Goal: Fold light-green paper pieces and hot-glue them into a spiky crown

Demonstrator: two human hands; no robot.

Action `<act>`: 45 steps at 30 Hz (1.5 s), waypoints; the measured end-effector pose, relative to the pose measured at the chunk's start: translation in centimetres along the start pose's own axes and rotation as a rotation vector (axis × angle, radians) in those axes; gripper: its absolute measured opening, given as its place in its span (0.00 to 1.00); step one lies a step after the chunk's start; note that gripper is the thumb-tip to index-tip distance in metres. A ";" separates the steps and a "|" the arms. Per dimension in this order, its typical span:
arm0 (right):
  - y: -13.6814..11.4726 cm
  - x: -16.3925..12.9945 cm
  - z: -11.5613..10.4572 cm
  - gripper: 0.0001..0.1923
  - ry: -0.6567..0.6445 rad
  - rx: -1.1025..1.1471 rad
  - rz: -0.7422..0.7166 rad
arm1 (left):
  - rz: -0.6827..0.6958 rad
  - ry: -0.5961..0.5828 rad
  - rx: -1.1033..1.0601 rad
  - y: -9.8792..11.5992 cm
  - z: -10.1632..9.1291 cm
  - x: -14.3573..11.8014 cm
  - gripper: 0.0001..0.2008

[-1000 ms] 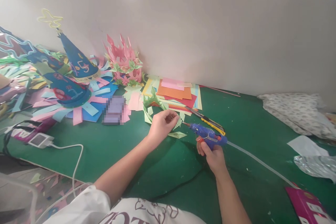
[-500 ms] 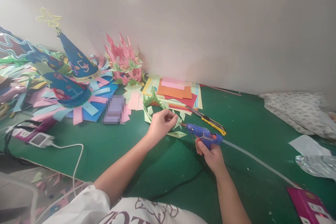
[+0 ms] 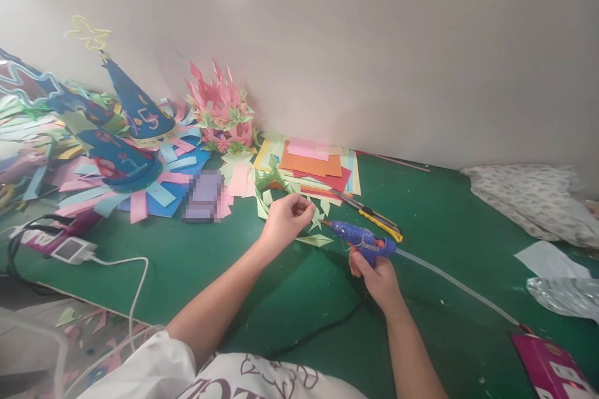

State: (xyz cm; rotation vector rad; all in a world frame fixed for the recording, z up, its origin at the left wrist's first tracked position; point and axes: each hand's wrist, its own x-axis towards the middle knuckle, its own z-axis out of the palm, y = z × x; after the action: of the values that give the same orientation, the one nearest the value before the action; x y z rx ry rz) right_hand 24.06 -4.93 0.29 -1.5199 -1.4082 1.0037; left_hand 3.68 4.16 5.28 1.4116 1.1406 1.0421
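My right hand (image 3: 377, 274) is wrapped round a blue hot glue gun (image 3: 362, 239), its nozzle pointing left; a long glue stick (image 3: 458, 274) trails from its back. My left hand (image 3: 290, 218) is closed in a pinch close to the nozzle, and a small light green paper piece (image 3: 316, 217) shows at its fingertips. Behind the left hand stands a green folded-paper crown (image 3: 262, 190), partly hidden by it. Below the nozzle lies a pointed green paper leaf (image 3: 316, 240) on the table.
A yellow utility knife (image 3: 374, 218) lies behind the glue gun, beside stacked coloured paper (image 3: 309, 165). Pink paper crowns (image 3: 219, 112), blue cone hats (image 3: 135, 103) and a phone (image 3: 204, 196) are at the left. A power strip (image 3: 552, 365) sits front right on the green table (image 3: 444, 212).
Very little differs. My left hand has shifted slightly left and the glue gun's nozzle has tipped down a touch; both hands keep their grip.
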 end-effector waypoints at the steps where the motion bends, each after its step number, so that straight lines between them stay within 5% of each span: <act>1: 0.0 0.0 0.0 0.20 0.001 0.001 0.006 | 0.004 0.000 0.002 0.0 0.0 0.0 0.09; 30: 0.3 0.0 0.3 0.19 0.046 -0.003 0.063 | 0.037 0.038 -0.041 0.9 -0.9 -0.1 0.10; 34: 0.1 0.5 0.1 0.18 0.263 0.041 0.117 | 0.056 -0.042 -0.067 0.5 -1.0 -1.3 0.10; 37: 0.2 0.9 -0.6 0.23 0.432 -0.123 0.191 | 0.065 -0.134 -0.028 -0.5 -1.1 -2.6 0.10; 45: 0.2 0.7 -2.2 0.25 0.386 -0.460 0.284 | -0.036 -0.276 0.032 -3.4 -0.9 -4.6 0.12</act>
State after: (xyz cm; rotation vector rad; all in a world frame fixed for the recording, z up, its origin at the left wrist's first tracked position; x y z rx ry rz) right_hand 26.20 -4.30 0.87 -2.1651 -1.2128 0.5115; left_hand 1.57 -0.02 1.90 1.5017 0.9802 0.7780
